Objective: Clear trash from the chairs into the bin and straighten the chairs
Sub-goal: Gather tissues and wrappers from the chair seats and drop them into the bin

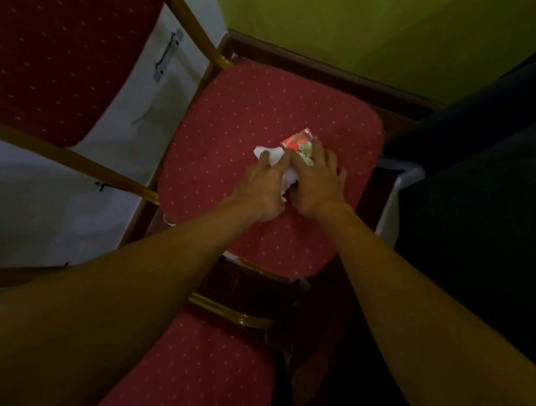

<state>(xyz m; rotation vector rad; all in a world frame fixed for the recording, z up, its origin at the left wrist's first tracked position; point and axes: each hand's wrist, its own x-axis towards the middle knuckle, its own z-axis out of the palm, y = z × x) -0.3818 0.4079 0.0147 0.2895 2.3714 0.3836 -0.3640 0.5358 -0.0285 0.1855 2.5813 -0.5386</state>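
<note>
Right hand [319, 184] flat on red wrapper [296, 143], left hand [262, 187] over tissue [271, 154] — closure unclear — bunch both pieces together on seat [237, 114] before lifting.

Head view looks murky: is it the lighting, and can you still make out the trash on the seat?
Head view: dim and underexposed, right side nearly black; wide-angle lens bows the gold metal chair frame; soft blur. The crumpled white paper and red printed wrapper on the red dotted chair seat read brightest, under the left hand and right hand.
</note>
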